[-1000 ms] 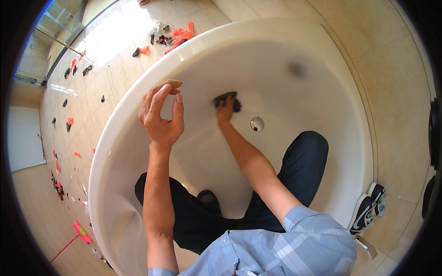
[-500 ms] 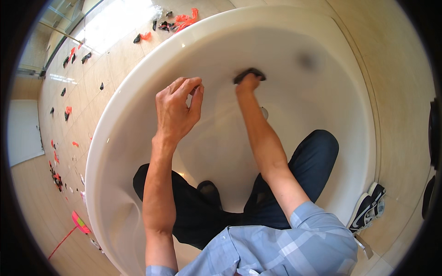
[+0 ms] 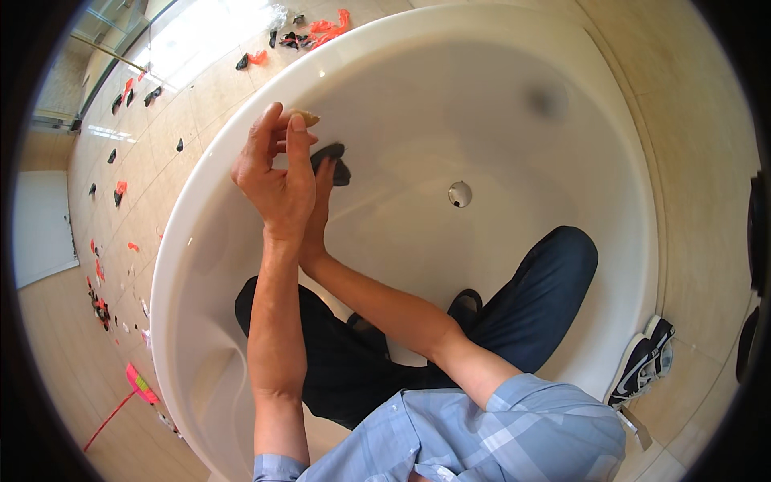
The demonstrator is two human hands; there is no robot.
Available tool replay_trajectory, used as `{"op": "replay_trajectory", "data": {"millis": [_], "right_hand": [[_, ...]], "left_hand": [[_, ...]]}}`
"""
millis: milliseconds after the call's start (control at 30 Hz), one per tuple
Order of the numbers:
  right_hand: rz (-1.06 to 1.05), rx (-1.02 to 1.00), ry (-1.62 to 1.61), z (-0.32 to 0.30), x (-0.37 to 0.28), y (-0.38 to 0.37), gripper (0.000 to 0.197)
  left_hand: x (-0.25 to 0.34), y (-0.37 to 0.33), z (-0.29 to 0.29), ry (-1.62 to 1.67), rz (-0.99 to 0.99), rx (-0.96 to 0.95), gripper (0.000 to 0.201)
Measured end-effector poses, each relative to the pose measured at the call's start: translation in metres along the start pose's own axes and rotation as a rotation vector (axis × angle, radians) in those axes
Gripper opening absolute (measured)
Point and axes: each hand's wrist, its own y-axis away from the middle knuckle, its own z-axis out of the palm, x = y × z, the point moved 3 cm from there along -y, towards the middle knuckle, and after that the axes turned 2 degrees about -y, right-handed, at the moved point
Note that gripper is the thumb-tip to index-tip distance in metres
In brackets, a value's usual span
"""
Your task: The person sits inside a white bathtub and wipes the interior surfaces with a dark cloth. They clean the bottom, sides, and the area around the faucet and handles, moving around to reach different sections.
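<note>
I sit inside a white bathtub [image 3: 514, 136] with my knees apart. My left hand [image 3: 277, 177] is raised near the tub's left wall, thumb and fingers pinching a small tan-brown piece [image 3: 306, 116] whose kind I cannot make out. Partly hidden behind it, my right hand [image 3: 319, 213] reaches across to the left, pressing a dark grey cloth [image 3: 338, 169] to the tub's inner surface. The cloth looks crumpled, and some of it lies under the fingers. A round metal drain [image 3: 459, 194] shows in the tub floor to the right of both hands.
Black and red scraps [image 3: 321, 32] lie scattered over the tiled floor [image 3: 213, 100] left of the tub. A pink broom-like tool [image 3: 141, 384] with a red handle rests at the lower left. Black-and-white sneakers [image 3: 642, 361] stand outside the tub's right rim.
My right hand has swept left with the dark cloth, from the tub's far middle to behind my left hand. The left hand has moved slightly left and up. The drain is now uncovered.
</note>
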Motion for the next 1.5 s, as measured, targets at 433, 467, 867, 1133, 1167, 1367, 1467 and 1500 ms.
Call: {"op": "replay_trajectory", "data": {"millis": [433, 467, 867, 1133, 1167, 1367, 1467, 1500], "right_hand": [[-0.482, 0.323, 0.146, -0.086, -0.080, -0.134, 0.067], [-0.467, 0.322, 0.154, -0.078, -0.069, -0.124, 0.067], [0.436, 0.035, -0.036, -0.022, 0.077, -0.015, 0.051], [0.623, 0.450, -0.587, -0.153, 0.133, -0.230, 0.043], [0.500, 0.484, -0.698, -0.230, 0.148, -0.285, 0.042], [0.456, 0.541, -0.040, -0.146, 0.108, -0.193, 0.046], [0.504, 0.434, -0.044, -0.102, 0.107, -0.132, 0.043], [0.543, 0.411, -0.104, -0.095, 0.104, -0.122, 0.042]], "left_hand": [[0.012, 0.007, -0.002, 0.010, 0.057, -0.081, 0.022], [0.011, 0.007, -0.001, 0.005, 0.053, -0.084, 0.023], [0.002, 0.021, 0.033, -0.308, -0.139, -0.554, 0.022], [0.007, 0.042, 0.046, -0.609, -0.018, -1.056, 0.035], [0.019, 0.039, 0.078, -0.502, 0.049, -1.055, 0.035], [0.003, 0.052, 0.091, -0.564, -0.018, -1.107, 0.031], [-0.004, 0.062, 0.112, -0.462, -0.053, -1.034, 0.030], [-0.006, 0.063, 0.118, -0.413, -0.065, -0.975, 0.030]]}}
